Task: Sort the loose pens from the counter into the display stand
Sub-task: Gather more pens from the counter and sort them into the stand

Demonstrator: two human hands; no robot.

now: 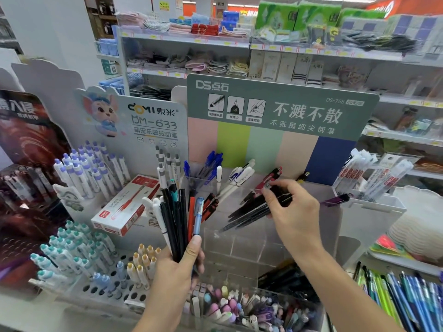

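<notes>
Nearest the camera, the left hand (178,267) grips a mixed bunch of pens (178,219) upright, waiting to be sorted. Beyond it, the right hand (291,207) pinches several black pens (249,210) over the clear display stand (239,245). Next, I judge, they must be lowered tips-first into a matching compartment.

Clear glossy plastic display stand (239,238), matt card backboard (282,109), smooth plastic pens (178,219), glossy cardboard pen box (124,207)
</notes>
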